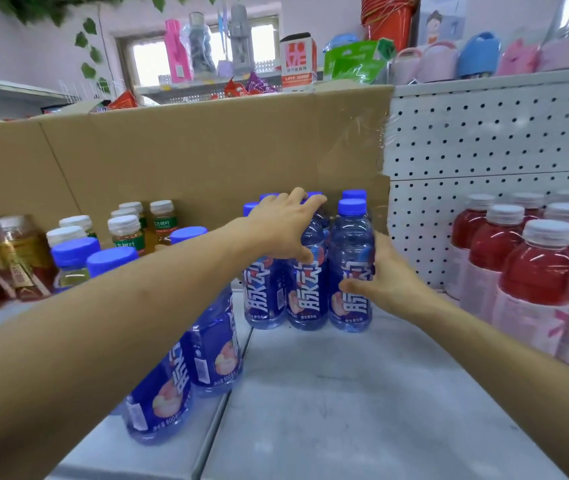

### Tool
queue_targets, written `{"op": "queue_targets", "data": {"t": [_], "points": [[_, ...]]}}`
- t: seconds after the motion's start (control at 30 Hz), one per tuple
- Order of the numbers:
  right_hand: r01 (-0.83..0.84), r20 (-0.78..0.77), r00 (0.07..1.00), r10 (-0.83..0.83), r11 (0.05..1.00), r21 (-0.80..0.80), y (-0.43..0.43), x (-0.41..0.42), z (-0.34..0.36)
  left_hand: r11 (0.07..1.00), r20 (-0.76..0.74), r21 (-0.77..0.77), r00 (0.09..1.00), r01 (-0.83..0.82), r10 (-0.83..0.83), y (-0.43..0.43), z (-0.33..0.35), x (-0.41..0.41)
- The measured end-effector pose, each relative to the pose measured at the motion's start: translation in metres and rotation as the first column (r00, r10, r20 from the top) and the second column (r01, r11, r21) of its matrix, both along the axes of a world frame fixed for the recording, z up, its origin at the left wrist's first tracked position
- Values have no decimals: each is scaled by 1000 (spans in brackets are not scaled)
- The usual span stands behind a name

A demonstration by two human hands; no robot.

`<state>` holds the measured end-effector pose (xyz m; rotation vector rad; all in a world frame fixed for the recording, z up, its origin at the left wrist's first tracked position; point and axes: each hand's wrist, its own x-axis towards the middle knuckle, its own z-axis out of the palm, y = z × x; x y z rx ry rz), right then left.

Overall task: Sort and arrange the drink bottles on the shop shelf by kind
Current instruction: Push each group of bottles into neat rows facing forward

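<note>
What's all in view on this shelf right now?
centre blue bottles: about six, blue, against the cardboard
left blue bottles: at least three, blue, front left
red bottles: about seven, red, white caps, right
tea bottles: about six, yellow, green labels, back left
amber bottles: two, amber, far left
cardboard: one, brown, behind the bottles
pegboard: one, white, back right
shelf: one, grey, underneath
left hand: one, grips a centre blue bottle's top
right hand: one, grips the rightmost centre blue bottle
</note>
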<state>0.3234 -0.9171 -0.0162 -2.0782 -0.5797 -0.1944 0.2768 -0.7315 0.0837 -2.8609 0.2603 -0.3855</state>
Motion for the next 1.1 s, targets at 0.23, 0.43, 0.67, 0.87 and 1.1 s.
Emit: {"op": "queue_targets", "data": {"t": [0.23,0.43,0.67,0.87,1.1], "points": [[119,409,906,-106,993,-8,9,-54,-9,988,268,-143,963,58,-17,-8,-16,-72],[-285,104,954,280,958,30,56,-91,-15,918,646,-327,762,226,42,34,-28,-167],[-501,-198,821,536,842,202,129,-104,-20,636,573,-722,749,271,332,74,-82,-225],[-497,-140,837,529,841,213,126,-115,-25,427,396,-884,788,189,472,58,-140,-230],[-132,-28,990,137,983,131,76,-127,-36,375,302,-917,854,138,423,36,-151,-197]]}}
